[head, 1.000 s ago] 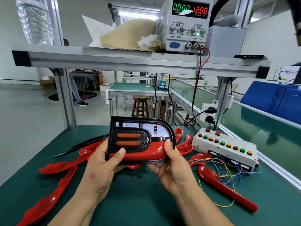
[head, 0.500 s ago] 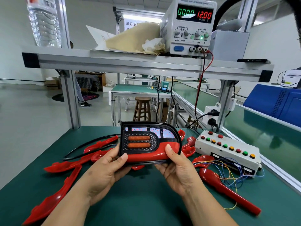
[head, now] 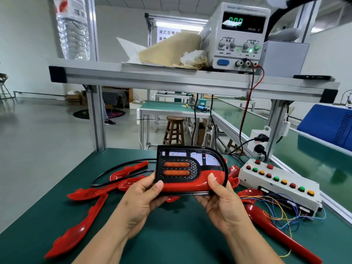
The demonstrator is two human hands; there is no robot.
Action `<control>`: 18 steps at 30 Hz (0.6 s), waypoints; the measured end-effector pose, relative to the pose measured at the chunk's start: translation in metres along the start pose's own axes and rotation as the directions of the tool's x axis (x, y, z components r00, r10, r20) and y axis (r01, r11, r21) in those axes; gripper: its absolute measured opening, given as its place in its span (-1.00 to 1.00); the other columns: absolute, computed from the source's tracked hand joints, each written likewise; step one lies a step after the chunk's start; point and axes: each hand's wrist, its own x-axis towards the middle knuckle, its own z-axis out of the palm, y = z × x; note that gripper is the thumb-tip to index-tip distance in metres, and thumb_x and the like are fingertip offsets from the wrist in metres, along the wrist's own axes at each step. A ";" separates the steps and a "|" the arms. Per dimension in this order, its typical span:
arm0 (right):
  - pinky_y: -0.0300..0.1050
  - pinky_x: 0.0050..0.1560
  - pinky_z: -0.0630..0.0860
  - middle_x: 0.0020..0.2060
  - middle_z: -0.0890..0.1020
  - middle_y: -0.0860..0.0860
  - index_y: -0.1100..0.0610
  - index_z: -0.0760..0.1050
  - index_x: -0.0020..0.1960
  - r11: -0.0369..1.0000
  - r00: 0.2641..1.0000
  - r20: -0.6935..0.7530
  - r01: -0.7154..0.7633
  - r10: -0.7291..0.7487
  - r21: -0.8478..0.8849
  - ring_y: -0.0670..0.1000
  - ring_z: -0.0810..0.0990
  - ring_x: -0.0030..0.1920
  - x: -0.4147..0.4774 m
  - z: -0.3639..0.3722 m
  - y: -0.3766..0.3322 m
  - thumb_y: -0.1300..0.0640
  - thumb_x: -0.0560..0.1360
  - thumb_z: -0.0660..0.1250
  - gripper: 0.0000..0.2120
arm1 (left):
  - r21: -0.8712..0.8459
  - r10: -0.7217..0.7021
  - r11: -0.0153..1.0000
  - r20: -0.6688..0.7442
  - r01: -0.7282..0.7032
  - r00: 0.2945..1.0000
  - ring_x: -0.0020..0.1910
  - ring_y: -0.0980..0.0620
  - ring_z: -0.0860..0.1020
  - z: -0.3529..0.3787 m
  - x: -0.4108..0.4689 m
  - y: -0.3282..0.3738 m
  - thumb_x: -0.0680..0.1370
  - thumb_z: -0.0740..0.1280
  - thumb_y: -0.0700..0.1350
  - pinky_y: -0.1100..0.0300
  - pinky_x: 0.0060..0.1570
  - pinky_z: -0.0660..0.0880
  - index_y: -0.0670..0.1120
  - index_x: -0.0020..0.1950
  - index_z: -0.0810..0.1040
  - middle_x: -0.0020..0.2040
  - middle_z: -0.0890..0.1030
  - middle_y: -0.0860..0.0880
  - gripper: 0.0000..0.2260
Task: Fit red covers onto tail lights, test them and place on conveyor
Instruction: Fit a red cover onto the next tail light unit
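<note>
Red cover (head: 182, 184): seated along lower front of tail light (head: 177, 169).

Tail light position: held above green table (head: 181, 235), near its middle, lens side toward camera.

Left hand (head: 141, 202): grasps left end of tail light, thumb curled onto cover, fingers wrapped behind housing.

Right hand (head: 222, 204): grasps right end, thumb pressed on cover, fingers wrapped behind.

Front face of tail light: two orange oval lenses in black honeycomb panel; above them, pale panel with red dots.

On table, behind and left of tail light: loose covers (head: 89, 193), red, scattered; black cable (head: 114, 167) looping among them.

On table, right: white button box (head: 276, 184) with red, green and orange buttons, no legible marking; coloured wires (head: 276, 208) trailing from its front.

Right of table: green conveyor (head: 314, 161).

On shelf (head: 171, 77) above: power supply (head: 238, 52). Left display reads "000" in green; right display too dim to read. Knob labels: "CURRENT" with 电流, "VOLTAGE" with 电压, "COARSE" beneath. Brand line at top edge blurred.

Behind shelf: sign (head: 167, 35), partly hidden, reads 尾灯后壳 on first line, 装 at start of second.

Shelf, left: bottle (head: 73, 35), label print illegible.
</note>
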 end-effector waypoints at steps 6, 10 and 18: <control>-0.02 -0.23 0.66 -0.09 0.71 0.15 0.14 0.52 0.12 1.000 1.000 -0.011 -0.023 0.023 -0.018 0.09 0.71 -0.20 0.003 -0.005 0.000 0.15 0.36 0.39 -0.67 | 0.009 0.000 1.000 -0.030 0.000 1.000 0.02 0.09 0.68 0.004 -0.001 -0.003 0.44 0.36 -0.11 0.29 -0.14 0.59 -0.07 0.20 0.63 0.09 0.71 -0.04 -0.66; -0.01 -0.16 0.67 -0.05 0.71 0.15 0.15 0.55 0.15 0.998 0.998 -0.017 -0.053 0.052 -0.025 0.09 0.71 -0.16 0.004 -0.010 -0.001 0.10 0.38 0.39 -0.66 | 0.214 -0.056 0.975 0.019 0.051 0.998 0.10 0.10 0.65 0.000 -0.009 0.006 0.43 0.45 0.17 0.24 0.02 0.59 0.14 0.24 0.62 0.15 0.68 0.06 -0.61; -0.08 -0.25 0.65 -0.01 0.70 0.17 0.20 0.51 0.22 0.995 0.994 -0.094 -0.047 0.055 0.092 0.10 0.72 -0.12 0.004 -0.012 -0.005 -0.03 0.39 0.37 -0.52 | 0.900 0.146 0.330 -0.347 0.285 0.927 0.51 -0.06 0.23 -0.053 0.005 0.006 0.55 0.19 -0.33 0.06 0.47 0.19 0.10 0.39 0.44 0.47 0.39 -0.09 -0.51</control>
